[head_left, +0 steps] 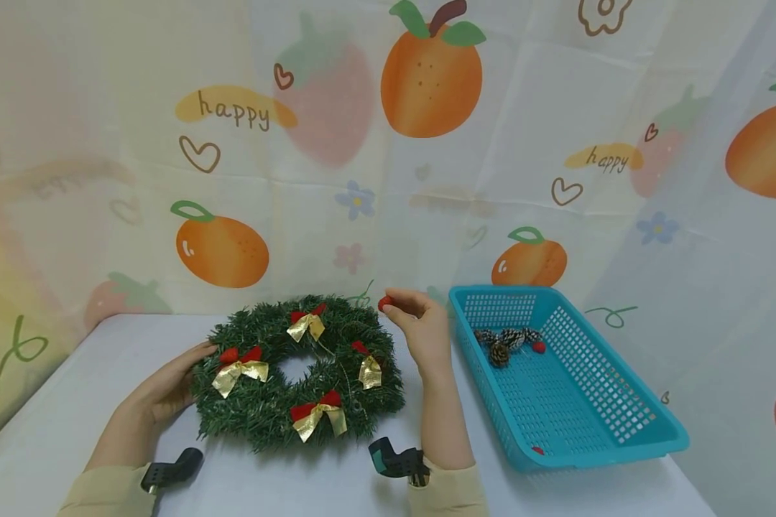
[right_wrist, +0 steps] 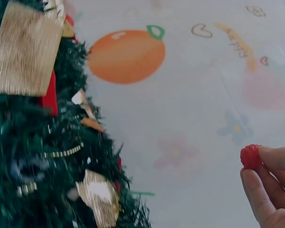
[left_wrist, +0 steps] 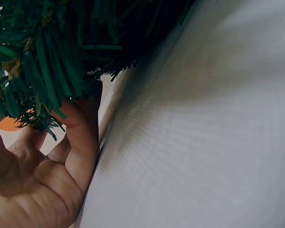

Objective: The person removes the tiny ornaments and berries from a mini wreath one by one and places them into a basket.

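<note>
A green wreath [head_left: 246, 420] with gold-and-red bows is raised at an angle over the white table. At its left edge, my left hand [head_left: 168, 380] holds it, some fingers hidden behind the greenery; the left wrist view shows this hand [left_wrist: 47, 175] curled against the wreath's bristly underside [left_wrist: 61, 61]. My right hand [head_left: 425, 334] pinches a small, bumpy red berry [head_left: 384, 303] between thumb and fingertips, just off the wreath's upper right edge. In the right wrist view the berry [right_wrist: 251, 156] stands apart from the wreath [right_wrist: 33, 137].
Right of the wreath stands a blue plastic basket [head_left: 556, 402]. Several frosted pine cones [head_left: 511, 339] lie at its far end beside a red berry [head_left: 539, 347], with another red piece [head_left: 538, 451] near its front. A fruit-patterned curtain [head_left: 388, 215] hangs behind the table.
</note>
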A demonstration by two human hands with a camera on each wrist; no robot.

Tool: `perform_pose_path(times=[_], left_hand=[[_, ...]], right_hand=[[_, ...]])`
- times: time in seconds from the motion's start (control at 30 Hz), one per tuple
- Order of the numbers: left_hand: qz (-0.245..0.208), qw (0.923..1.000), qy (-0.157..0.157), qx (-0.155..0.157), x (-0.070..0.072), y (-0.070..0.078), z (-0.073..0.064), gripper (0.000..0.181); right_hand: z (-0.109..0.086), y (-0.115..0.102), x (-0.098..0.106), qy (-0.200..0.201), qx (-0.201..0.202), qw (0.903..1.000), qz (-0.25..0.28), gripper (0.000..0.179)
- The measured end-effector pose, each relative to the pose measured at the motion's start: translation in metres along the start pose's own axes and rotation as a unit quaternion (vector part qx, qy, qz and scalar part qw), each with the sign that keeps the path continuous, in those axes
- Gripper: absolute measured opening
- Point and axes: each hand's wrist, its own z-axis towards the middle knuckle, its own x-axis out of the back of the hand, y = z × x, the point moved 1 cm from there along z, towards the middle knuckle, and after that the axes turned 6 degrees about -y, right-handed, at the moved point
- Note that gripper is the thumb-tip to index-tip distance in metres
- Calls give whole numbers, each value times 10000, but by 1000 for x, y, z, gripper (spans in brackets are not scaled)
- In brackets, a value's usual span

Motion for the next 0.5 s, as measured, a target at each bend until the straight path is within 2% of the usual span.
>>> perform_pose_path(times=[0.5], left_hand=[[-117,9999,-19,-20,1,0,1,83]], right_hand=[[0,4,37,384,-166,9987,-292,27]])
